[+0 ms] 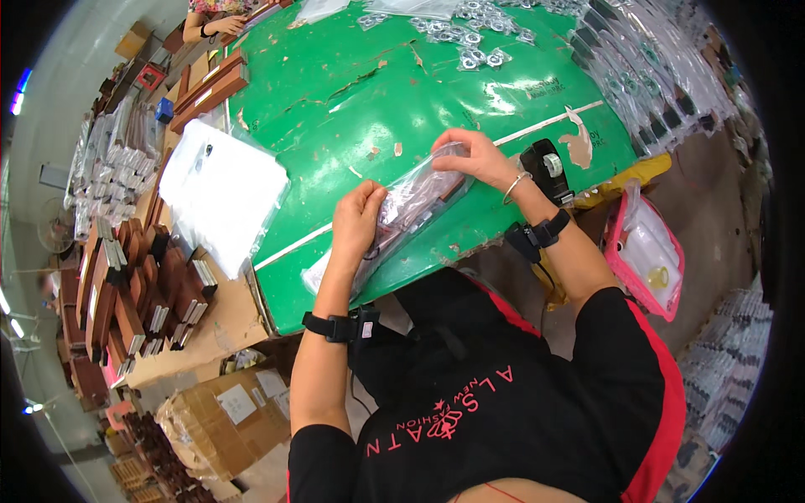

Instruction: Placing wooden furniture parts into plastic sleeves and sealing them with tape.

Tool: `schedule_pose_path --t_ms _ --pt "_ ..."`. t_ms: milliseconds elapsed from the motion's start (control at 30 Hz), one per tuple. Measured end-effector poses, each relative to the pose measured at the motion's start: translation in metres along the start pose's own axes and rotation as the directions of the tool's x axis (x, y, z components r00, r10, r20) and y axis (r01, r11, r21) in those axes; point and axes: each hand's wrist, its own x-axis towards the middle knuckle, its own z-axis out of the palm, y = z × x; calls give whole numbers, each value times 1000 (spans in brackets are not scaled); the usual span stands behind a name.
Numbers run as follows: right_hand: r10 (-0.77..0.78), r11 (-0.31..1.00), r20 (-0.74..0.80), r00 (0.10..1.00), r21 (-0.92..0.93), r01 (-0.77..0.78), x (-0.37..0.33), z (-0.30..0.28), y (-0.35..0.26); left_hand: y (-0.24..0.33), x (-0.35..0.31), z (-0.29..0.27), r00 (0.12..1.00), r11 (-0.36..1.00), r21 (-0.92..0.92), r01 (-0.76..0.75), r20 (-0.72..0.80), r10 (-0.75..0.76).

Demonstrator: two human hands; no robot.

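Note:
A long clear plastic bag (412,206) lies slantwise near the front edge of the green tabletop (369,109). Something reddish-brown shows through the film, but its exact kind is blurred by the plastic's glare. My left hand (357,221) is closed, its thumb and fingers pinching the bag's upper edge towards the left. At the right end, my right hand (475,159) has its fingers and thumb curled on the bag's plastic. Both wrists wear black strapped devices.
Flat clear bags (220,191) are stacked at left, beside brown wooden pieces (142,293). Small packets of ring-shaped parts (482,59) lie at the back. A black tape dispenser (545,172), a pink basket (644,251) and a cardboard box (222,423) surround me. Another person's hand (226,25) is far left.

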Motion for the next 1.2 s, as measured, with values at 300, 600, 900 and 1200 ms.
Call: schedule_pose_path --t_ms 300,600,900,1200 --pt "-108 965 -208 972 -257 52 8 22 23 15 -2 -1 999 999 -49 21 -32 -23" --pt "-113 990 -249 962 -111 88 7 25 41 10 -7 -46 981 992 74 101 158 -112" --pt "-87 996 -211 974 -30 83 12 27 44 -31 -6 -22 984 984 -37 176 -27 -177" --pt "141 990 25 990 -31 -140 28 2 45 -7 -6 -20 976 946 242 217 -61 -208"
